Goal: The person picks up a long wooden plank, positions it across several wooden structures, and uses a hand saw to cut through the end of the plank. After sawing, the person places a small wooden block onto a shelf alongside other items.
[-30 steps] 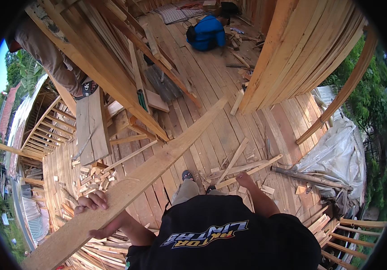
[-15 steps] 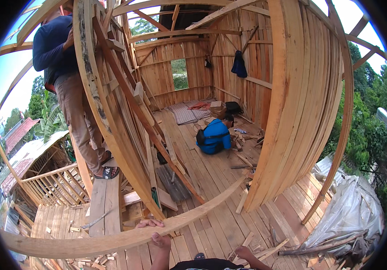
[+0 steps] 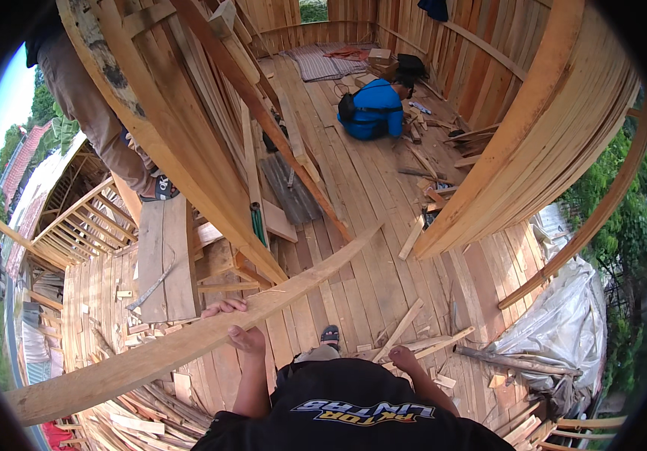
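Note:
A long wooden plank (image 3: pixel 301 286) slants across in front of me, from the lower left to the middle of the floor. My left hand (image 3: pixel 247 340) is closed around it, fingers over the far edge and thumb on the near side. To the right, my right hand (image 3: pixel 404 356) hangs low beside my body, its fingers curled; whatever may be inside them is hidden. It is apart from the plank, above loose wooden strips (image 3: pixel 444 344) on the floorboards.
A person in blue (image 3: pixel 372 109) crouches among wood scraps. Another person's legs (image 3: pixel 87 98) stand on a wide board (image 3: pixel 166 259) at left. Upright timbers (image 3: pixel 181 180), a plank wall (image 3: pixel 534 143) and a grey plastic sheet (image 3: pixel 556 316) flank the floor.
My view has tilted downward, bringing more of my body and floor into sight. The plank appears more steeply slanted, still in my left hand. The crouching person leans further toward the scraps.

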{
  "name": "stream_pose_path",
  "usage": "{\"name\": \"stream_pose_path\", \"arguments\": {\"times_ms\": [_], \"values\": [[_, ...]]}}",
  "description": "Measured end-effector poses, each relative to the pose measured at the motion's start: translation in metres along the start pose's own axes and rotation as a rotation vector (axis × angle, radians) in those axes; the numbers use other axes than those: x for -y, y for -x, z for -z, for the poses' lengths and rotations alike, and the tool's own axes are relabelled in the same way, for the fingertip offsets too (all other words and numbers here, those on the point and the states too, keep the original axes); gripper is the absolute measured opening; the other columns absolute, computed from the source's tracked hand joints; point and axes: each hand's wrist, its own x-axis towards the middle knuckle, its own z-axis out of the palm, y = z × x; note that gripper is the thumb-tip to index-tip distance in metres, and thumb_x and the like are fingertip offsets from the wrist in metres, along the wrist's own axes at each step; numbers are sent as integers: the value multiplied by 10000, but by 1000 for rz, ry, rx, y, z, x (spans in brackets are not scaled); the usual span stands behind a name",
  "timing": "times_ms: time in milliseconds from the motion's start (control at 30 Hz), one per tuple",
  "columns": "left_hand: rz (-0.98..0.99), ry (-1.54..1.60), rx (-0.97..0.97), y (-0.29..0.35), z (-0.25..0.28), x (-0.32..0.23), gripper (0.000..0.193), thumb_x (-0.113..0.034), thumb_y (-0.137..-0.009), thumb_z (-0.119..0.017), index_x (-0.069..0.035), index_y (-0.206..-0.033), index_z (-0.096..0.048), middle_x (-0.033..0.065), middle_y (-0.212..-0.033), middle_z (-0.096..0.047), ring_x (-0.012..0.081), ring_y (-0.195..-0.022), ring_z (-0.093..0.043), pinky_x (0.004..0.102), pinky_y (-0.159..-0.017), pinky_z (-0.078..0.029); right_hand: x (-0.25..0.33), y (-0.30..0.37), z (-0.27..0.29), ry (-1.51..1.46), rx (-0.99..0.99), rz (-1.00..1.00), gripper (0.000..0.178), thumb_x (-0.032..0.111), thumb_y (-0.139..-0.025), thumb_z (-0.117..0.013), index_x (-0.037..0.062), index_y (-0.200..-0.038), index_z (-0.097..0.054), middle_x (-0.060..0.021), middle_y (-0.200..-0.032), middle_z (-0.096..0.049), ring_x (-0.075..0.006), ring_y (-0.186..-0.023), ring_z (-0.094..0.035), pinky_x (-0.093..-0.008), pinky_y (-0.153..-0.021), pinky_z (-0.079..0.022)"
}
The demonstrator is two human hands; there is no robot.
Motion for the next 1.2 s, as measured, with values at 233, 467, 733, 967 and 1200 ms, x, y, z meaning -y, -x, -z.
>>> {"name": "stream_pose_path", "arguments": {"times_ms": [233, 467, 733, 967, 1200], "values": [[8, 42, 90, -33, 9, 23, 666, -566, -793, -621, -74, -1159, -362, 75, -916, -375, 188, -743, -480, 343, -696, -437, -20, -29, 5, 0, 49, -76, 277, 261, -804, -602, 11, -915, -644, -122, -699, -656, -190, -621, -665, -332, -611, -524], [16, -38, 67, -47, 20, 21, 741, -583, -755, -649, -68, -1171, -317, 118, -915, -376, 226, -711, -497, 364, -630, -462, 35, -85, 30, 74, 34, -115, 264, 254, -806, -609, 14, -906, -651, -149, -796, -670, -228, -693, -676, -358, -664, -526], [93, -51, 135, -49, 13, 20, 684, -540, -777, -637, -74, -1168, -325, 107, -919, -372, 230, -726, -487, 401, -671, -451, 80, -94, 30, -3, 23, -151, 275, 270, -816, -624, 35, -957, -651, -162, -819, -673, -256, -777, -671, -377, -698, -514], [148, -87, 175, -30, 24, -1, 651, -476, -760, -654, -108, -1179, -319, 120, -962, -393, 284, -860, -509, 468, -792, -459, 33, -50, 0, 27, 89, -184, 263, 278, -805, -609, 41, -909, -659, -121, -747, -666, -216, -691, -668, -364, -676, -515], [300, -311, 151, 24, 42, -46, 629, -353, -777, -665, -92, -1218, -300, 152, -1069, -429, 360, -1047, -503, 517, -947, -414, -40, -32, 3, 141, 299, -164, 229, 254, -799, -607, 34, -848, -648, -76, -656, -636, -177, -569, -633, -330, -588, -509]]}}
